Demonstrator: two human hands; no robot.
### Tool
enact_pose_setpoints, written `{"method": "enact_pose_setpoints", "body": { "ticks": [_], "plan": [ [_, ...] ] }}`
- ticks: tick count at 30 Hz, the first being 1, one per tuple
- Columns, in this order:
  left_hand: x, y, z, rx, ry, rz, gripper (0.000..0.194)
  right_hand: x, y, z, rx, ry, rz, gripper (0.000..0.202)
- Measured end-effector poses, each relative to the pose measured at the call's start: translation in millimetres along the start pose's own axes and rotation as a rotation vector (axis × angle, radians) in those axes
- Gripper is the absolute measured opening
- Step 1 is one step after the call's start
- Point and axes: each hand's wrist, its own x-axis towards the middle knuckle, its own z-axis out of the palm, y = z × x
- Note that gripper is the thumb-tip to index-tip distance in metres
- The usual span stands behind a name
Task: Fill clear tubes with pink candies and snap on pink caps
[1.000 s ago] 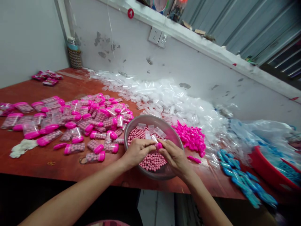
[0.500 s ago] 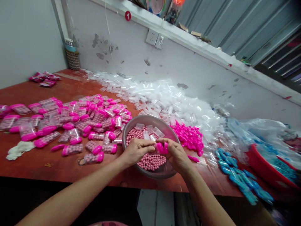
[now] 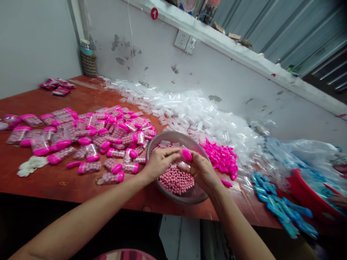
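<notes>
Over the grey bowl [image 3: 150, 151], my left hand [image 3: 159, 162] pinches a small clear container, mostly hidden by the fingers. A bright pink cap [image 3: 186, 154] is at its end, held by the fingers of my right hand [image 3: 202, 171]. How firmly the cap sits on it I cannot tell. Below my hands the bowl holds many pink beads [image 3: 176, 180], with several clear containers lying on them. Just right of the bowl is a pile of loose pink caps [image 3: 221, 159].
Bead-filled, pink-capped containers [image 3: 119, 131] cover the table's left side. Empty clear containers [image 3: 189, 104] are heaped along the wall. Blue-capped containers [image 3: 276, 202] and a red basin [image 3: 300, 187] stand at right, another person's hand [image 3: 340, 200] at the basin. A white glove [image 3: 32, 165] lies at left.
The pink cap has turned and risen slightly between my fingers, its broad top now showing. My head view has shifted a little. Another person's hand has come in at the right edge.
</notes>
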Motion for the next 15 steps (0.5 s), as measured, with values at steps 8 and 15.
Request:
{"method": "enact_pose_setpoints", "body": {
  "ticks": [8,15],
  "plan": [
    [29.7,20.2,-61.4,0.301,0.287,0.091,0.042,33.3,9.2,-38.9,-1.155,-0.017,-0.125,0.020],
    [-3.9,-22.8,-27.0,0.266,0.129,0.036,0.034,62.4,33.8,-29.1,-1.872,-0.412,-0.473,0.036]
  ]
}}
